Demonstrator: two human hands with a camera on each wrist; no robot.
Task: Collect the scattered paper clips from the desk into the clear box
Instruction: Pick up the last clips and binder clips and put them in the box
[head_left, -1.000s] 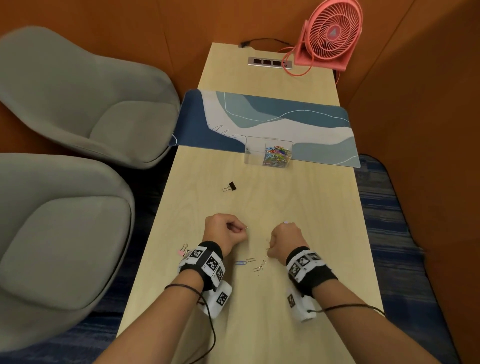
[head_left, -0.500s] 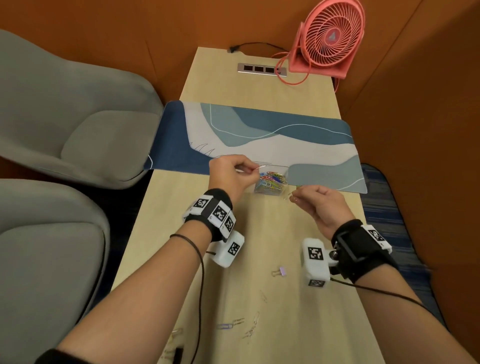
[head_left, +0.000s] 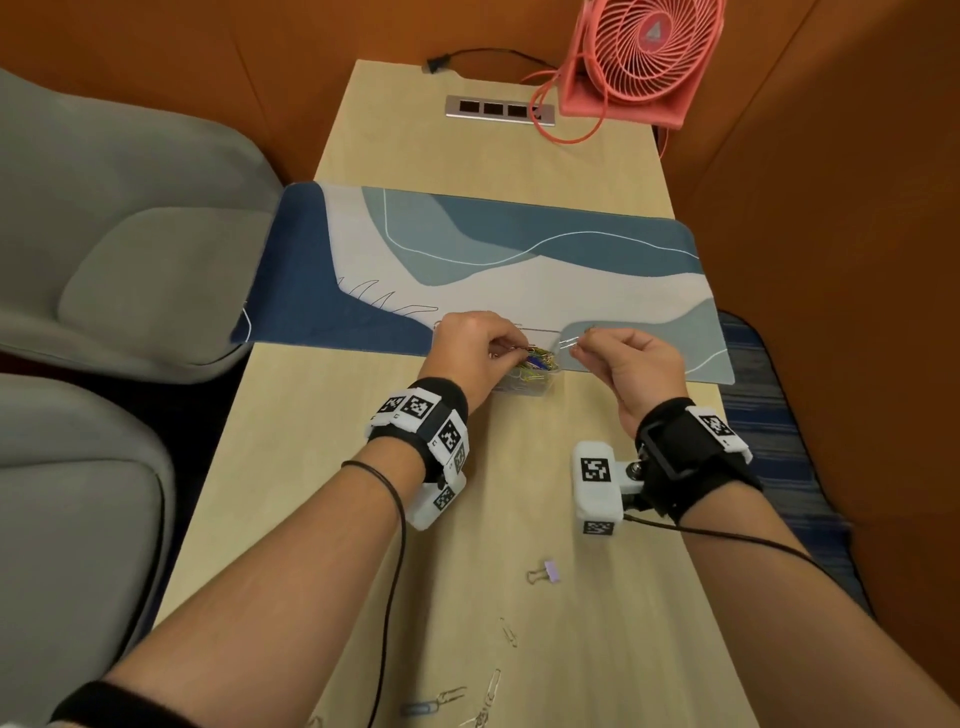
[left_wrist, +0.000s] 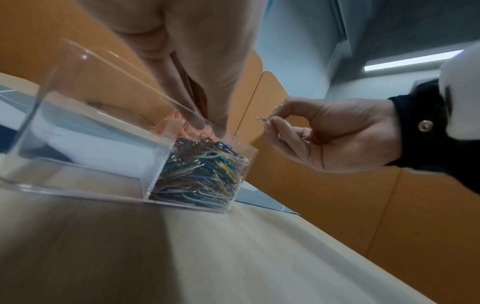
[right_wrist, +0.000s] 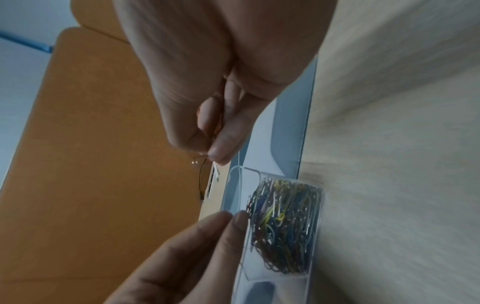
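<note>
**Both hands at the clip box**

Head view: the clear box (head_left: 530, 376) sits on the desk (head_left: 332, 467) at the near edge of the blue mat (head_left: 519, 260). The left hand (head_left: 470, 353) is over it, fingertips together above the coloured clips (head_left: 535, 364). The right hand (head_left: 634, 364) is just beside the box, pinching a thin wire clip (head_left: 569, 340). More paper clips (head_left: 508, 631) and a lilac binder clip (head_left: 545, 572) lie on the desk nearer the person.

Left wrist view: the left fingers (left_wrist: 207, 115) point down into the box's right compartment — whether they hold anything I cannot tell. The right hand's thumb and forefinger nip the clip.

Right wrist view: the same pinch, just off the box's end.
</note>
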